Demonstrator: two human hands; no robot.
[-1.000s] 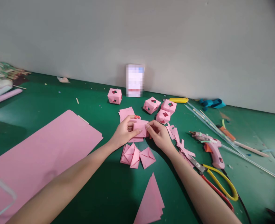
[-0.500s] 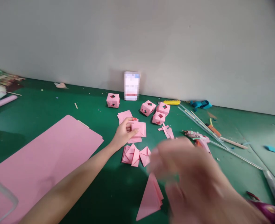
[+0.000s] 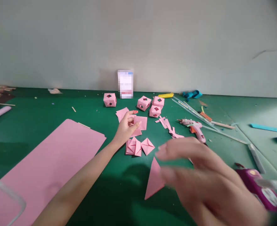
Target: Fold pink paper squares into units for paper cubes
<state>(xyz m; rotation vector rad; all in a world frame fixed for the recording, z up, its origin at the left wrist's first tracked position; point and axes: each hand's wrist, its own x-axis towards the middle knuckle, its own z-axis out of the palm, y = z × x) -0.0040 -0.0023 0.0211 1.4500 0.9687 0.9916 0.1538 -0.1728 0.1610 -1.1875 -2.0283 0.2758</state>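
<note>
My left hand (image 3: 126, 128) pinches a pink paper square (image 3: 141, 122) between thumb and fingers, above other pink paper squares (image 3: 122, 113). One of its fingers carries a red wrapping. Blurred and close to the camera, my right hand (image 3: 206, 175) has its thumb and fingers apart with nothing visible between them. It partly covers a pink paper triangle (image 3: 152, 182). Folded pink pieces (image 3: 133, 147) lie in a small pile in front of my left hand, with a single folded square (image 3: 147, 146) beside them.
Several pink paper polyhedra (image 3: 109, 99) with cut-out holes stand toward the wall, near a blurred-out phone-like screen (image 3: 125, 83). Large pink sheets (image 3: 51, 157) cover the left. Pink scraps (image 3: 165, 122), a glue gun (image 3: 194, 127) and a purple device (image 3: 258, 188) lie right.
The view has shifted slightly. My right hand's thumb and fingers are now more clearly spread, and less of the triangle is visible. My left hand still holds the paper square.
</note>
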